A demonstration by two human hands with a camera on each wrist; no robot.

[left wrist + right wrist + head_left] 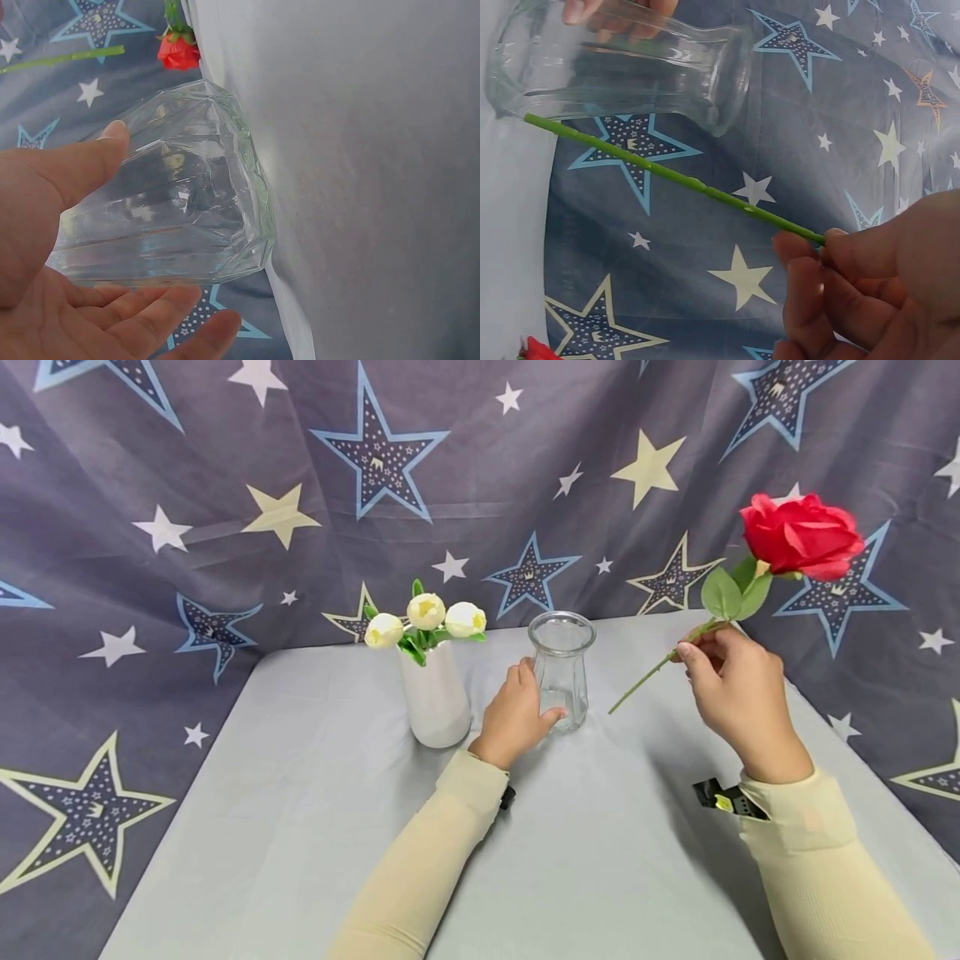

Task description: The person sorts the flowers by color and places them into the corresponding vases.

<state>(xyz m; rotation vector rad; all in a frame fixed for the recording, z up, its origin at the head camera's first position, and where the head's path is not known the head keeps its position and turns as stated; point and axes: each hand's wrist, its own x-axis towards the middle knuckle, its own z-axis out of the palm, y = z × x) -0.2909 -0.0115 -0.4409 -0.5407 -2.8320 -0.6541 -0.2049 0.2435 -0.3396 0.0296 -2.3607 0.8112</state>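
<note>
My left hand (517, 712) holds a clear glass vase (564, 681) by its side, thumb on the near face and fingers around the other side. The vase (187, 187) is upright, its faceted base at the grey cloth and its mouth uncovered. To its right, my right hand (742, 693) pinches the green stem (667, 178) of a red rose (802, 535) between thumb and fingertips. The bloom tilts up and right, with leaves just above the fingers. The stem's lower end points down toward the vase, outside it in the head view.
Left of the glass vase stands a white vase (437, 702) with several cream tulips (426, 610). A grey cloth (300, 827) covers the table, and a star-patterned curtain (480, 485) hangs behind. A small red flower (178, 54) shows near the table edge in the left wrist view.
</note>
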